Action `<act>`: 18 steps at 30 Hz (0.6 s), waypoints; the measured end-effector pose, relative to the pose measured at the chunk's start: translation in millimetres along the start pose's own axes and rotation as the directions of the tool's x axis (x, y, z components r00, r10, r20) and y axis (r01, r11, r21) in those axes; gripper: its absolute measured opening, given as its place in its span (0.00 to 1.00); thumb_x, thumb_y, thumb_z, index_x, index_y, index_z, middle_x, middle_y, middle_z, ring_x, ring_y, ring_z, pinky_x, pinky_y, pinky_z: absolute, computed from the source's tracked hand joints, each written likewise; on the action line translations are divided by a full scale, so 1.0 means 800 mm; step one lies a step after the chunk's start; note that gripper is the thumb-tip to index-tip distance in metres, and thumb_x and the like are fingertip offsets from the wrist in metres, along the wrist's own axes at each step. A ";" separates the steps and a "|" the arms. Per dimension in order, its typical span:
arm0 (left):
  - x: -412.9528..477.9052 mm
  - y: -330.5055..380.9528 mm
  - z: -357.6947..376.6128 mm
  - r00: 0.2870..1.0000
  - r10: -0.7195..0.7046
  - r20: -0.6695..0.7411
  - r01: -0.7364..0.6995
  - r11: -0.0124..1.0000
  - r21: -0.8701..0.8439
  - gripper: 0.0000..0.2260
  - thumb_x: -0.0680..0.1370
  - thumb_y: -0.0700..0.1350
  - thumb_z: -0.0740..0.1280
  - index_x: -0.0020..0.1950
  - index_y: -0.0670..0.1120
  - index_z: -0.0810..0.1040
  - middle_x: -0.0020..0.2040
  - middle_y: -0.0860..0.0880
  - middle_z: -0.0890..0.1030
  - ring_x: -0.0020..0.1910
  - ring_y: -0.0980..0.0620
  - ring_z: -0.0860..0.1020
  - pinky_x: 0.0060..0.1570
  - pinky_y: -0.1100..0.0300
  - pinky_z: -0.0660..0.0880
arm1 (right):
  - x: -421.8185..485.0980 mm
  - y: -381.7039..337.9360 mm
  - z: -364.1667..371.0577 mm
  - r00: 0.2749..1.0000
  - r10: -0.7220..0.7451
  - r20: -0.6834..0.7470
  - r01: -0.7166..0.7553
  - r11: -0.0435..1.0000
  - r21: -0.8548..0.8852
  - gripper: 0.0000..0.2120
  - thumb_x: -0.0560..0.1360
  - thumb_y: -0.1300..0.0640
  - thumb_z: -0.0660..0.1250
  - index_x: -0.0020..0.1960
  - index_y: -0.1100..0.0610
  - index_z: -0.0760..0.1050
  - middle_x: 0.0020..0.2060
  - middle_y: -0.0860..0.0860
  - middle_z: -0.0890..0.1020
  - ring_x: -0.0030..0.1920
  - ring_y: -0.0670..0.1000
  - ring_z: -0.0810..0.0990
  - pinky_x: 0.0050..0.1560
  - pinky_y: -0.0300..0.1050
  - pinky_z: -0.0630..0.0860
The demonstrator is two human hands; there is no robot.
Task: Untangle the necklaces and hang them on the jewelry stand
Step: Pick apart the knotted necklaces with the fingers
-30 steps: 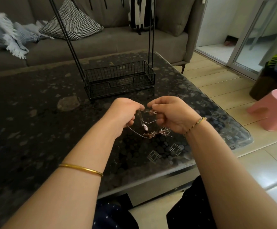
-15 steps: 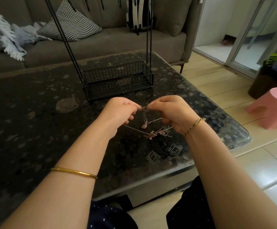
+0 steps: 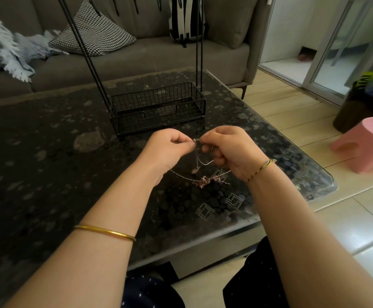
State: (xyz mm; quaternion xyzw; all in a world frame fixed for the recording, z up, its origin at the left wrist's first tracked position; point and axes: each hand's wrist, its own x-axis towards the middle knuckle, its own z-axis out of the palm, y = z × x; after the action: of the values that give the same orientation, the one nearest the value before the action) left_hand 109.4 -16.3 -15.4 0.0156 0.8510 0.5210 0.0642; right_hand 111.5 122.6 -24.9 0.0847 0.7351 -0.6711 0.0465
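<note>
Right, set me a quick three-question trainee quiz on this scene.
1. True or false: the left hand and the right hand both pinch the necklaces.
2. Fill in: the stool to the right of the table is ____.
3. The stand is: A) on the stool, B) on the table beyond the hands, C) in the left hand.
Key: 1 true; 2 pink; 3 B.
</note>
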 end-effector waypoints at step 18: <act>-0.006 0.007 -0.006 0.999 0.008 -0.042 -0.009 0.999 -0.037 0.08 0.80 0.43 0.64 0.45 0.52 0.81 0.40 0.54 0.75 0.63 0.38 0.74 0.63 0.43 0.71 | -0.001 -0.003 0.005 0.999 0.029 0.039 -0.028 1.000 -0.010 0.09 0.79 0.60 0.61 0.45 0.60 0.77 0.27 0.50 0.70 0.20 0.43 0.61 0.19 0.34 0.56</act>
State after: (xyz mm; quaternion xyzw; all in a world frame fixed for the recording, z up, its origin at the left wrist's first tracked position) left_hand 113.4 -17.9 -7.7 0.0070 0.8423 0.5371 0.0444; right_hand 111.4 118.5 -23.2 0.0819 0.7357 -0.6686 0.0708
